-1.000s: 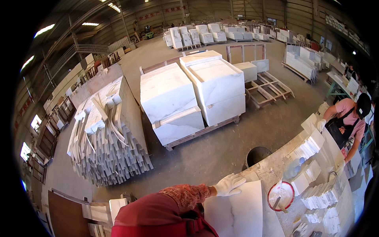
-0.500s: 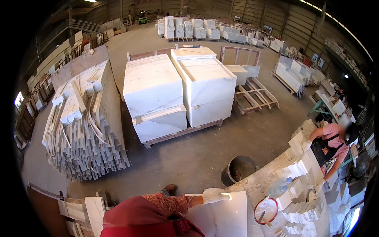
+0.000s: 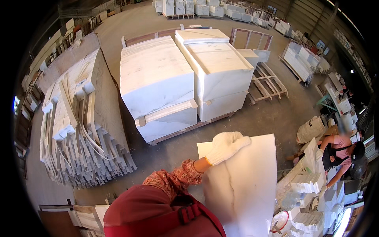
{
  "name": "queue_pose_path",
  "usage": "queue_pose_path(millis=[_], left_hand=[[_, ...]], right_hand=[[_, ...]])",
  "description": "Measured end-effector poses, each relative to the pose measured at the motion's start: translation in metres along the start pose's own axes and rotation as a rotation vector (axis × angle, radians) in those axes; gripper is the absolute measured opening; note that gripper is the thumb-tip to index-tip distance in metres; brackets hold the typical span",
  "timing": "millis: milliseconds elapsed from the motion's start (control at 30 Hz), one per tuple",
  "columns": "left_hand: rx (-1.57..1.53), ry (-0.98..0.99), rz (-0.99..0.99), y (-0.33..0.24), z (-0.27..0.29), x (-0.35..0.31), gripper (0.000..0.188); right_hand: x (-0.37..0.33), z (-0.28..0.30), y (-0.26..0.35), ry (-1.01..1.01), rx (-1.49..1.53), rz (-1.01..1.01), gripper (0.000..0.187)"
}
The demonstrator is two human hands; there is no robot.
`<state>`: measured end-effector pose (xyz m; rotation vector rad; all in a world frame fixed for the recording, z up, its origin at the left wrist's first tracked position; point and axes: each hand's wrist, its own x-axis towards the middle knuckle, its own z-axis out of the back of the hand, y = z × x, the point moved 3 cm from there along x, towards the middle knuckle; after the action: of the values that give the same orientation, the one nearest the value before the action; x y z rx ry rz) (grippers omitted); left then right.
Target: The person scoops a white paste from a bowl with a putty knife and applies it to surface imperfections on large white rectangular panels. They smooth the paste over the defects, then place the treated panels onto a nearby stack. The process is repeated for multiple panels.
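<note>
My left hand [image 3: 229,147], in a white knit glove with a yellow-edged cuff, is closed on the upper edge of a white marble slab [image 3: 246,181]. The slab is large, thin and flat, with a brownish vein down its face. It stands tilted up close in front of my body, and its lower end runs out of the picture. The hand sits near the slab's upper left corner, the arm reaching across from my red-clad shoulder. My right hand does not show.
Big marble blocks [image 3: 158,79] stand on a wooden pallet ahead. Stacked stone strips [image 3: 87,138] are at the left. On the right, a worktable holds marble pieces [image 3: 306,183] and a red-rimmed bucket [image 3: 279,221], partly hidden by the slab. A co-worker [image 3: 341,152] in pink bends over it.
My left hand has risen and moved farther forward with the slab, which now stands higher and hides the dark bucket on the floor. The view has shifted too.
</note>
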<state>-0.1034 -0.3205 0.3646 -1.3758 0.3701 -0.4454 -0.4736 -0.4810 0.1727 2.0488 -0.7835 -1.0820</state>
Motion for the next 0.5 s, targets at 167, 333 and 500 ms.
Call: queue_pose_path(millis=[167,333,500], left_hand=[[-0.35,-0.326,-0.146,-0.006,0.102,0.057,0.034],[-0.594,-0.517,-0.449,-0.008,0.158,0.123,0.043],[-0.755,-0.558,-0.691,0.002,0.198,0.213,0.046]], right_hand=[[0.014,-0.045,-0.022,0.0,0.142,0.002,0.048],[0.051,-0.079,-0.039,0.028,0.303,0.055,0.049],[0.146,-0.156,-0.051,0.291,0.546,0.135,0.051]])
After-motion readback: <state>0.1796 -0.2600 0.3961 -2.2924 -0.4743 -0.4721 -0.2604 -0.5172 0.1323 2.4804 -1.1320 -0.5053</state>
